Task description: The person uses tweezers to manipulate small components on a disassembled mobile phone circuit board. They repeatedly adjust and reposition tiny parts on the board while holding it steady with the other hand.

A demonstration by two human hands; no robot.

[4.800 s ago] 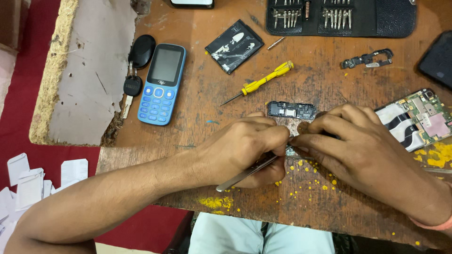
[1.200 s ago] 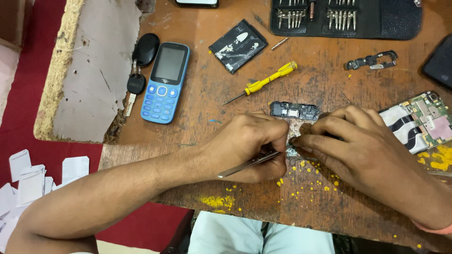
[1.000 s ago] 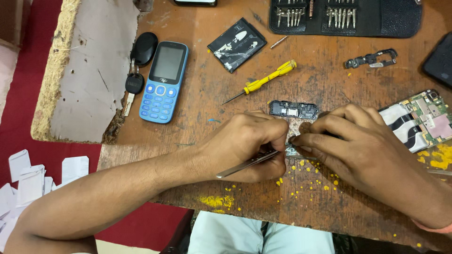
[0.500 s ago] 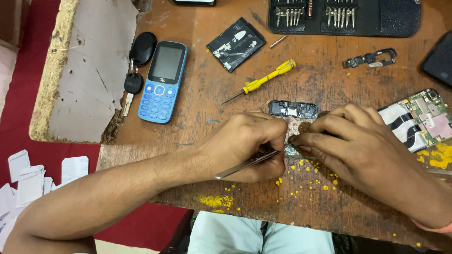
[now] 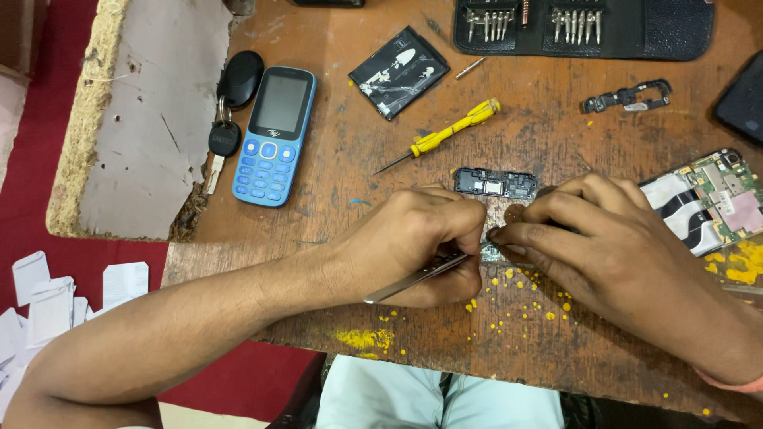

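At tabletop [image 5: 556,103] centre, left hand [image 5: 417,242] closed round metal tweezers [image 5: 417,276], tips aimed 3 o'clock at a small part [image 5: 494,253] pinned flat by right hand [image 5: 604,238] fingertips to steady it; yellow screwdriver [image 5: 445,137] at 12 o'clock.

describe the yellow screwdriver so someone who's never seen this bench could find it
On the brown wooden table, look below the black bit case along the far edge. The screwdriver lies slanted beside a black battery, the only tool with a yellow handle.

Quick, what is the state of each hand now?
Left hand: closed, holding metal tweezers.
Right hand: fingers pressed on a small part; the part is mostly hidden.
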